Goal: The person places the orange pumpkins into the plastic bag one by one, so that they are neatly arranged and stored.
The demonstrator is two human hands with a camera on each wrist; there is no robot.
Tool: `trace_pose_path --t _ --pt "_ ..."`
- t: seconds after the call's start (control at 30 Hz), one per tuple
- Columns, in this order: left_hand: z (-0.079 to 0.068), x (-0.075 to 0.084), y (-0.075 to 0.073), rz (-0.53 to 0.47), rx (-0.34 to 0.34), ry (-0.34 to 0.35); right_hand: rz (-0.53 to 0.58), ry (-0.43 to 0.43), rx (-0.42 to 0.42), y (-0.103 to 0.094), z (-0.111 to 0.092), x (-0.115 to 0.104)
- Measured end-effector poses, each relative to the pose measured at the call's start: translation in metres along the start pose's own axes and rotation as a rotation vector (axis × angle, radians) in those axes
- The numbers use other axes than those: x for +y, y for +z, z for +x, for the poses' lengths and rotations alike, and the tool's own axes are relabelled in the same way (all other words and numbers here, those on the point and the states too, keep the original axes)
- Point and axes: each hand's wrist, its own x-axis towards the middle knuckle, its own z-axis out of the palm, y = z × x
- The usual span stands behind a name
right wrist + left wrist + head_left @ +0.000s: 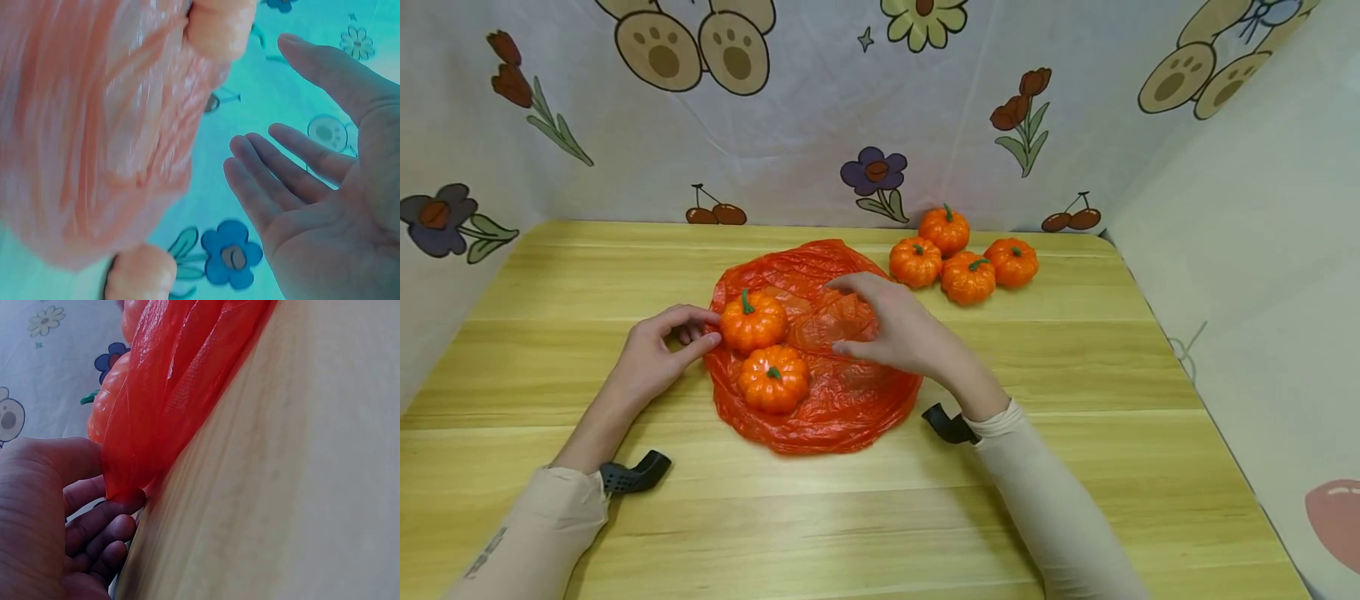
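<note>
A crinkled red plastic bag [865, 417] lies spread on the table, its rim rolled into a ring. Two small orange pumpkins with green stems sit on its left side, the rear pumpkin [756, 327] just behind the front pumpkin [773, 382]. My left hand [658, 350] pinches the bag's left edge between thumb and fingers; in the left wrist view the red film [144, 425] runs up from the fingertips. Over the right part of the bag is my right hand [898, 325], fingers and thumb apart, nothing between them. The right wrist view shows its spread fingers [275, 181] beside the bag.
Several more small pumpkins [967, 277] stand grouped behind my right hand, near the back edge of the wooden table [850, 517]. A printed cloth wall [805, 158] closes off the back, and a pale wall [1247, 275] runs along the right side.
</note>
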Motion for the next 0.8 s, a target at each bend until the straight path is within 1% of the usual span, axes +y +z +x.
trace_pose_path --t 0.23,0.33,0.53,0.8 --pt "0.0 -0.001 0.0 0.002 -0.001 -0.007 0.014 0.013 0.108 -0.021 -0.01 0.02" --pt "0.0 0.0 0.0 -0.001 0.0 -0.006 0.013 0.033 0.152 -0.03 -0.016 0.029" --pt "-0.001 0.0 0.0 0.0 0.0 -0.009 -0.033 0.089 0.227 -0.046 -0.028 0.045" --pt "0.0 -0.001 0.0 0.002 -0.004 -0.01 0.024 0.155 0.296 -0.07 -0.047 0.068"
